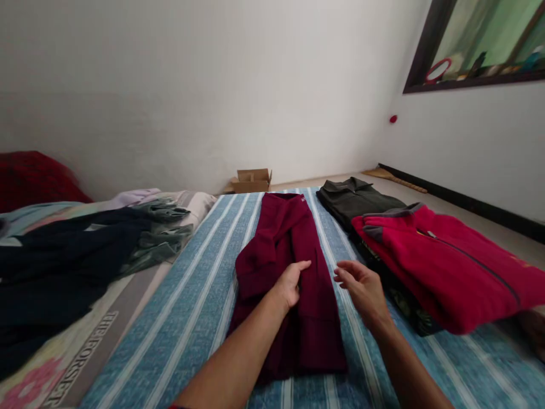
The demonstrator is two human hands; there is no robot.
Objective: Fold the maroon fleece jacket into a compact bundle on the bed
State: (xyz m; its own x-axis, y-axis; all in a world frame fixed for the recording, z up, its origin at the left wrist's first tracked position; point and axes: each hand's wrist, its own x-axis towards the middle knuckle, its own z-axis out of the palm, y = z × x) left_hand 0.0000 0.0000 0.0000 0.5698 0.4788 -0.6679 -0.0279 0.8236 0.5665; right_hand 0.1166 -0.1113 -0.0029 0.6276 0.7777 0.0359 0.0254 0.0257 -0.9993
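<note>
A maroon garment [293, 238] lies folded lengthwise into a long strip on a blue striped sheet [191, 307]. My left hand [292, 281] rests on its middle, palm down and fingers flat on the cloth. My right hand [361, 287] hovers just to the right of the garment, over the sheet, fingers loosely apart and holding nothing.
To the right lies a folded red fleece jacket [447, 267] on a stack of dark clothes, with a dark olive shirt [355, 199] behind it. A heap of dark unfolded clothes [76, 250] lies at the left. A cardboard box [252, 180] stands on the floor by the white wall.
</note>
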